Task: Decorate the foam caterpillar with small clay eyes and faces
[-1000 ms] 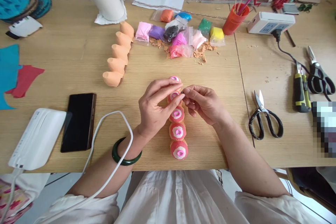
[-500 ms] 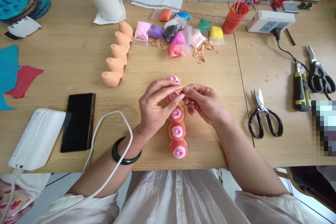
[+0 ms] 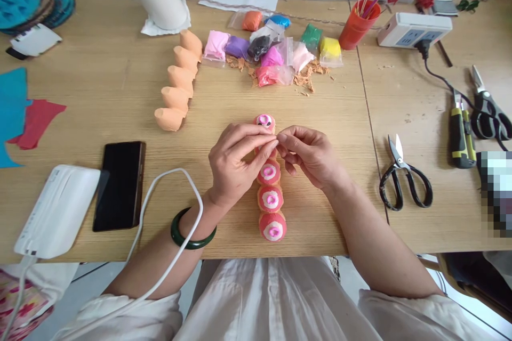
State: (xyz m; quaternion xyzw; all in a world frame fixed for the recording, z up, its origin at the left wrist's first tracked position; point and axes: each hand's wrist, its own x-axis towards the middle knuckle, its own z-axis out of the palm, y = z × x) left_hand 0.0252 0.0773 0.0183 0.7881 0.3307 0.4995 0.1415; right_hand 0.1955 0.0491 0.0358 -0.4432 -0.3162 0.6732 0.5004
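A row of egg-carton cups (image 3: 270,199) stands on the table before me, covered in pink with white rings and bright pink centres. Over the far part of this row, my left hand (image 3: 240,157) and my right hand (image 3: 306,152) meet at the fingertips. Both hands are closed in a pinch; whatever lies between the tips is too small to make out. My fingers partly cover the second cup from the far end. Small black dots show on the farthest cup. To the left stands a plain orange row of egg-carton cups (image 3: 176,98).
Bags of coloured clay (image 3: 272,57) lie beyond my hands, beside a red cup (image 3: 360,24) of sticks. Black-handled scissors (image 3: 404,176) rest at right, near a power strip (image 3: 414,30). A phone (image 3: 119,186) and white power bank (image 3: 56,211) lie left; its white cable (image 3: 196,208) crosses my left forearm.
My two hands stay pinched together over the row, with only a slight shift of the fingers. More of the farthest pink cup shows now.
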